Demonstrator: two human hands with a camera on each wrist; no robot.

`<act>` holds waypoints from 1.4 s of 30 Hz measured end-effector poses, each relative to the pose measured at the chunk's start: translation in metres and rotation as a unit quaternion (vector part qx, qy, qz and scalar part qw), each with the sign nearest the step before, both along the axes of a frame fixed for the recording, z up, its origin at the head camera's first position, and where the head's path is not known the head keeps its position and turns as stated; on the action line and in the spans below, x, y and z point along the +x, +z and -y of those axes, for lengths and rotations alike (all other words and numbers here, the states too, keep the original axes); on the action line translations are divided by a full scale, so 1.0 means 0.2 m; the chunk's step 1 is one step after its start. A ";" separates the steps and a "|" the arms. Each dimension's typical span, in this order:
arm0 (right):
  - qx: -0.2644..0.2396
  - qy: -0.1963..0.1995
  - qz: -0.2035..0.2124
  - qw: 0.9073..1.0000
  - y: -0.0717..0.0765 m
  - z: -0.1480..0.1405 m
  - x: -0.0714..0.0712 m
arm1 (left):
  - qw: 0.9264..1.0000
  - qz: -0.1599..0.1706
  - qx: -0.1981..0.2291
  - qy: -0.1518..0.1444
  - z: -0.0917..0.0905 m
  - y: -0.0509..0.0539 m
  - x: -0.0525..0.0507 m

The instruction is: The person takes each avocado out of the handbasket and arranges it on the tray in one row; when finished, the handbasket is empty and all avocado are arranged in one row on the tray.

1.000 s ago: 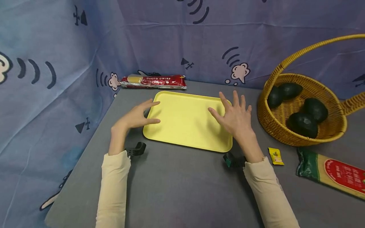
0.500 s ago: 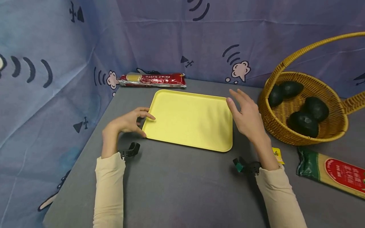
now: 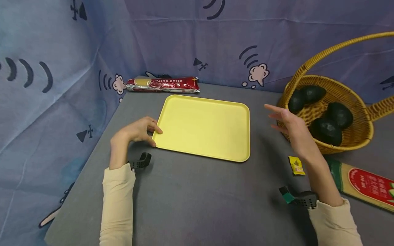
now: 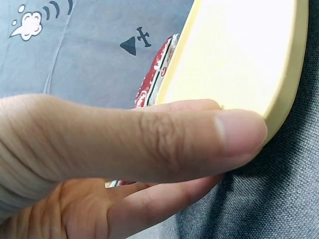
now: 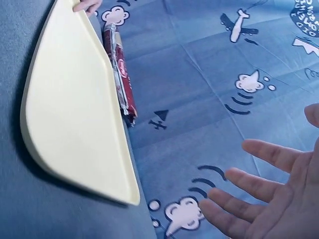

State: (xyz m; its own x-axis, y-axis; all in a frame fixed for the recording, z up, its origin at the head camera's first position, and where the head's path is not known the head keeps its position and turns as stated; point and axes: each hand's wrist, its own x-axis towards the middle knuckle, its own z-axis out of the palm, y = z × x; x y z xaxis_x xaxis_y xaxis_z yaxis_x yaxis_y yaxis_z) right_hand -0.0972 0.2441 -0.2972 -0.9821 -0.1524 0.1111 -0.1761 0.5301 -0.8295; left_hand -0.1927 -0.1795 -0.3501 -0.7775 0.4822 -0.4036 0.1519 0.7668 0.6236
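A shallow yellow tray (image 3: 203,128) lies flat on the grey table. My left hand (image 3: 136,131) holds its left edge near the front corner, a finger over the rim and the thumb at the corner. The left wrist view shows the thumb (image 4: 199,132) across the tray's corner (image 4: 279,99); part of the grip is hidden behind it. My right hand (image 3: 300,131) hovers with fingers extended, between the tray and the wicker basket (image 3: 295,136). In the right wrist view, the spread fingers (image 5: 254,184) touch nothing.
Several dark green avocados (image 3: 327,131) sit in the tall-handled basket at right. A small yellow packet (image 3: 297,165) and a noodle pack (image 3: 366,184) lie in front of it. A red pasta packet (image 3: 163,84) lies behind the tray, by the patterned cloth.
My left hand has come down onto the tray's left edge and taken hold of it. The right hand has moved right, from above the tray to beside the basket.
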 end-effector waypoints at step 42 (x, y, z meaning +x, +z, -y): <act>-0.329 0.150 0.125 0.924 -0.45 -1.45 -0.21 | 0.998 -0.027 0.033 -0.036 0.07 -0.05 -0.02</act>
